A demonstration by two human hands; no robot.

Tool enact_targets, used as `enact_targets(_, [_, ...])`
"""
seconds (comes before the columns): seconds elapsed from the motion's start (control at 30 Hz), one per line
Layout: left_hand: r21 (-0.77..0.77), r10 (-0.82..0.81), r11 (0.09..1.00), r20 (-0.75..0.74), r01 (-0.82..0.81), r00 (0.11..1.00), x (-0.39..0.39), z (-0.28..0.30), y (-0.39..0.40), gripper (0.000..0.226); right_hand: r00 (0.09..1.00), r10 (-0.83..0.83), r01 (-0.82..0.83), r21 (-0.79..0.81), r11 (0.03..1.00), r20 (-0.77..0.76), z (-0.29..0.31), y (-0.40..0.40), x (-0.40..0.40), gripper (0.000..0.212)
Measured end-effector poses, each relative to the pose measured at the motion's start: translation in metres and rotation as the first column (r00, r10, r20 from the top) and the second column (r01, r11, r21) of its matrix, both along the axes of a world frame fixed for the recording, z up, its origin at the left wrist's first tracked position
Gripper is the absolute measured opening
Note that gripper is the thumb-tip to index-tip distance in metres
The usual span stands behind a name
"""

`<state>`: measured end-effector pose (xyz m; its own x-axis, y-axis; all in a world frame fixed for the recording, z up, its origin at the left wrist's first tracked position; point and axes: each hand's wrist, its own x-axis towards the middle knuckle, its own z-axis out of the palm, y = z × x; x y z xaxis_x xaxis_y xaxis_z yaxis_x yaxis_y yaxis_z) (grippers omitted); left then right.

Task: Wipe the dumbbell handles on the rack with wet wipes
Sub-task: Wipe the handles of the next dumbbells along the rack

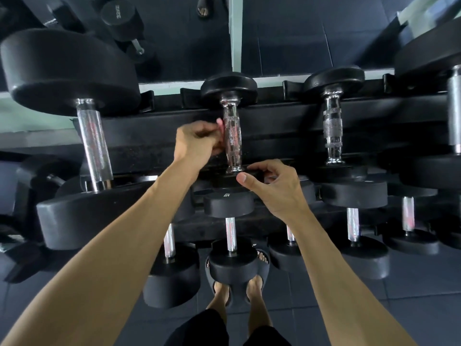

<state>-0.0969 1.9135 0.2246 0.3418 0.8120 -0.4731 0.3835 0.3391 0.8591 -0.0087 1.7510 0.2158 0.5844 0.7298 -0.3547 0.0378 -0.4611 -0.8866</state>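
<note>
A small dumbbell with a knurled chrome handle (233, 141) lies on the top tier of the black rack (279, 121), between two black heads. My left hand (197, 143) is at the handle's left side, fingers curled and fingertips against the chrome. It is blurred, so whether it grips anything is unclear. No wet wipe shows anywhere. My right hand (272, 188) grips the rim of the dumbbell's near head (224, 179), thumb on the front edge and fingers curled over the top.
A large dumbbell (92, 143) lies to the left and another small one (333, 128) to the right on the same tier. Several dumbbells (230, 233) fill the lower tier. My sandalled feet (237, 288) stand on dark floor tiles below. A mirror is behind the rack.
</note>
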Motion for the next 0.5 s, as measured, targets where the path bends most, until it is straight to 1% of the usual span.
enact_targets(0.07, [0.020, -0.161, 0.986, -0.126, 0.165, 0.979, -0.019, -0.004, -0.012, 0.017, 1.000, 0.020, -0.020, -0.002, 1.000, 0.017, 0.000, 0.000, 0.001, 0.039])
enact_targets(0.1, [0.039, -0.191, 0.979, -0.147, 0.198, 0.971, -0.023, -0.004, -0.015, 0.015, 0.999, 0.022, -0.022, 0.000, 1.000, 0.022, 0.000, 0.000, 0.001, 0.041])
enact_targets(0.13, [0.044, -0.166, 0.984, -0.126, 0.172, 0.978, -0.023, -0.004, -0.014, 0.013, 0.999, 0.023, -0.023, 0.000, 1.000, 0.024, 0.000, 0.000, 0.001, 0.044])
enact_targets(0.2, [-0.018, 0.018, 1.000, -0.006, -0.018, 1.000, -0.009, -0.001, -0.007, 0.008, 0.999, 0.028, -0.028, -0.004, 1.000, 0.020, 0.000, 0.001, 0.000, 0.046])
enact_targets(0.27, [-0.061, 0.166, 0.985, 0.073, -0.162, 0.983, 0.008, 0.004, 0.002, 0.008, 1.000, 0.017, -0.017, -0.009, 1.000, 0.024, -0.001, 0.001, -0.002, 0.047])
enact_targets(0.33, [-0.103, 0.184, 0.979, 0.089, -0.174, 0.979, 0.014, 0.006, 0.005, 0.012, 0.999, -0.012, 0.012, 0.008, 1.000, 0.036, -0.004, -0.001, -0.006, 0.057])
enact_targets(0.4, [-0.131, 0.074, 0.989, 0.034, -0.069, 0.997, 0.004, 0.007, 0.003, 0.015, 0.998, -0.051, 0.049, 0.031, 0.998, 0.043, -0.007, -0.002, -0.011, 0.063])
enact_targets(0.43, [-0.115, -0.022, 0.993, -0.032, 0.018, 0.999, -0.005, 0.006, 0.001, 0.016, 0.997, -0.062, 0.061, 0.031, 0.998, 0.037, -0.008, -0.003, -0.013, 0.064])
enact_targets(0.5, [-0.032, -0.232, 0.973, -0.204, 0.230, 0.951, -0.024, 0.003, -0.003, 0.017, 0.997, -0.063, 0.062, 0.029, 0.998, 0.033, -0.009, -0.001, -0.015, 0.067])
